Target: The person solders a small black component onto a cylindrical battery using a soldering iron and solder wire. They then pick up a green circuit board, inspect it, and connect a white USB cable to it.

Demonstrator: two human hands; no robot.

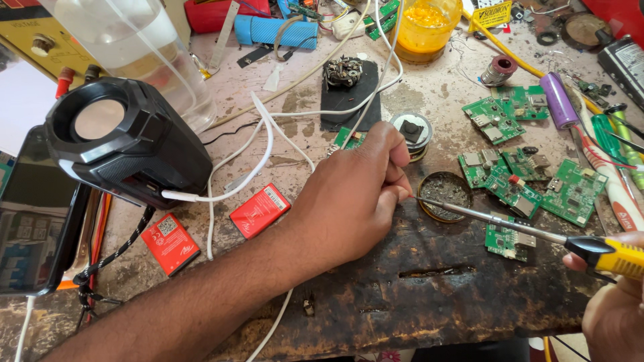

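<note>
Now soldering beside the tin.
Right hand grips my iron, tip meeting whatever my pinched left fingers steady; I cannot tell what.

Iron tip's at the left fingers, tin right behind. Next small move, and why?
Probably hold the left hand steady and keep the soldering iron tip on whatever the fingers pinch; that piece is too small to identify. The right hand grips the yellow handle, and the round tin sits just behind.

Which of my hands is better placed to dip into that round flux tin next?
Right, probably. The right hand holds the soldering iron, and its tip is already over the flux tin. The left hand is closed just beside the tip.
</note>
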